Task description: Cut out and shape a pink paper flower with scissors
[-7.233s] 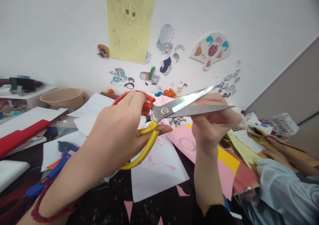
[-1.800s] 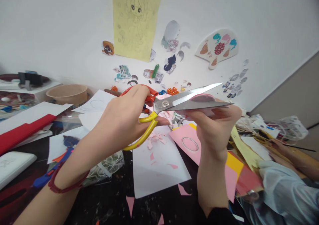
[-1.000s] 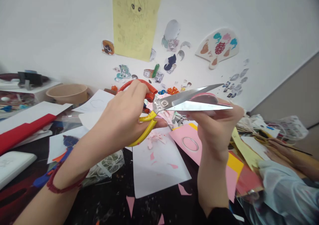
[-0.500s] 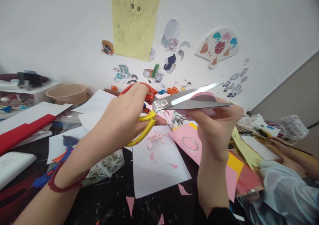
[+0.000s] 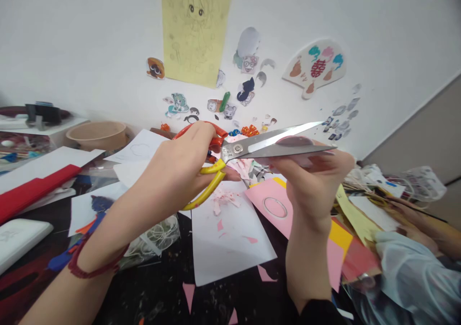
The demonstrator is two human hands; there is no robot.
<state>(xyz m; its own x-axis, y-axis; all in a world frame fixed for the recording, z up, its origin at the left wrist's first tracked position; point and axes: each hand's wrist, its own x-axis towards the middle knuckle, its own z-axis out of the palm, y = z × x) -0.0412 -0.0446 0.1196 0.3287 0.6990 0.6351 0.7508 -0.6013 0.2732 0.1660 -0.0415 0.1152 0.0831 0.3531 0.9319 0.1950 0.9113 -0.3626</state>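
My left hand (image 5: 183, 154) is closed on a pair of scissors (image 5: 237, 149) with one red and one yellow handle. Their blades are spread and point right. My right hand (image 5: 313, 181) holds a small rounded piece of pink paper (image 5: 294, 141), which lies between and behind the blades. The lower blade runs across in front of the fingers and hides part of the paper. Below the hands, a white sheet (image 5: 230, 248) carries small pink scraps (image 5: 225, 198).
Pink paper (image 5: 266, 198) with an oval ring lies at right, near a co-worker's sleeve (image 5: 410, 267). At left are a bag of white string (image 5: 154, 238), a red strip (image 5: 39, 190), a tan bowl (image 5: 96, 136) and a white box (image 5: 23, 241). Cut-outs and a yellow drawing (image 5: 196, 42) hang on the wall.
The pink paper piece has tilted and sunk slightly between the blades, and my right hand has shifted a little. The scissors stay spread, almost in the same place.
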